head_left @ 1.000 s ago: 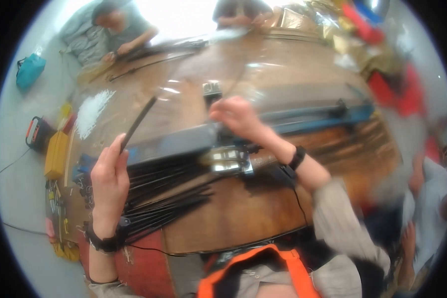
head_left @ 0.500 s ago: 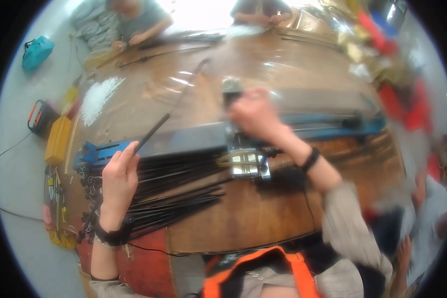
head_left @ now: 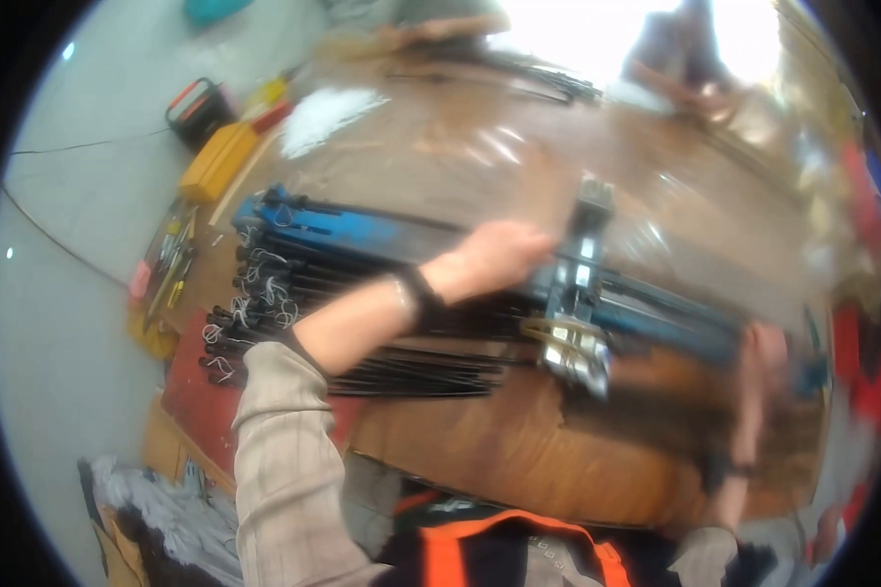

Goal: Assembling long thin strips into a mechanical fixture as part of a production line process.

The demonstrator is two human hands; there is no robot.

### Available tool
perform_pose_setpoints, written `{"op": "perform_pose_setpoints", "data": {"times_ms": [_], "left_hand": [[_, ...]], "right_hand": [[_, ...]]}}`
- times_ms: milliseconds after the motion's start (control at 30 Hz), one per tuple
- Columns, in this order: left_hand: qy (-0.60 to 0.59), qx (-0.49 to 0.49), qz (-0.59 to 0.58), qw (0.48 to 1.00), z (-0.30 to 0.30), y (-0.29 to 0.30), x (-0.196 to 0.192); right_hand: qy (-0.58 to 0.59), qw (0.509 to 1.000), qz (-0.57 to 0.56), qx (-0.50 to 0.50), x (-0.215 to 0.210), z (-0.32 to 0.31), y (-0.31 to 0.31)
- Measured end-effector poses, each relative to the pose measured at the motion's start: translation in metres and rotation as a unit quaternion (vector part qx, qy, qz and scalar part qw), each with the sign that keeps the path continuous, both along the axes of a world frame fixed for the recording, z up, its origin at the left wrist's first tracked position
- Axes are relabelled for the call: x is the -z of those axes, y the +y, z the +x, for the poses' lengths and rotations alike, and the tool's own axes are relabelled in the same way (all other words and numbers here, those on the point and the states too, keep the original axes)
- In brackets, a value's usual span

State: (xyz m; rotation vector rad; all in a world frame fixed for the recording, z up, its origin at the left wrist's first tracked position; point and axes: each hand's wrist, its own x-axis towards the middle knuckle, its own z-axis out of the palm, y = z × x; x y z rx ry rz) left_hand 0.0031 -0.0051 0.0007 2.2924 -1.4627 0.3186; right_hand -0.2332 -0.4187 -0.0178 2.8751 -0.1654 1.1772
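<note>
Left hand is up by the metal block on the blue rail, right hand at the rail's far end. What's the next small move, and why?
Probably steady both hands before shifting anything. The left hand lies across the black rods, next to the metal block on the blue rail; the right hand is near the rail's right end. The picture is too blurred to show either grip.

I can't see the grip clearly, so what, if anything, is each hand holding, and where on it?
It cannot be told. The left hand lies on the blue rail beside the metal clamp block. The right hand is blurred at the rail's other end.

Long blue rail (head_left: 382, 227) lies across black rods (head_left: 362, 323).
</note>
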Motion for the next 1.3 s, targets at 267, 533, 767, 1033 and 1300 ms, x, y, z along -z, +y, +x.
{"op": "perform_pose_setpoints", "data": {"times_ms": [267, 533, 767, 1033, 1300], "left_hand": [[0.099, -0.026, 0.080, 0.992, -0.005, -0.007, -0.003], [0.065, -0.004, 0.037, 0.997, -0.001, -0.003, 0.010], [0.039, -0.084, 0.055, 0.994, -0.016, -0.021, -0.002], [0.053, -0.094, 0.085, 0.991, -0.017, -0.016, 0.001], [-0.037, -0.060, 0.018, 0.997, -0.010, -0.018, 0.019]], "right_hand": [[0.003, 0.999, 0.005, 0.042, 0.007, -0.002, 0.003], [-0.004, 1.000, 0.002, -0.004, 0.019, -0.008, 0.047], [0.054, 0.986, 0.106, -0.117, 0.032, -0.028, 0.128], [0.038, 0.970, 0.187, -0.149, 0.035, -0.005, 0.159], [0.047, 0.896, 0.363, -0.252, 0.058, 0.015, 0.158]]}}
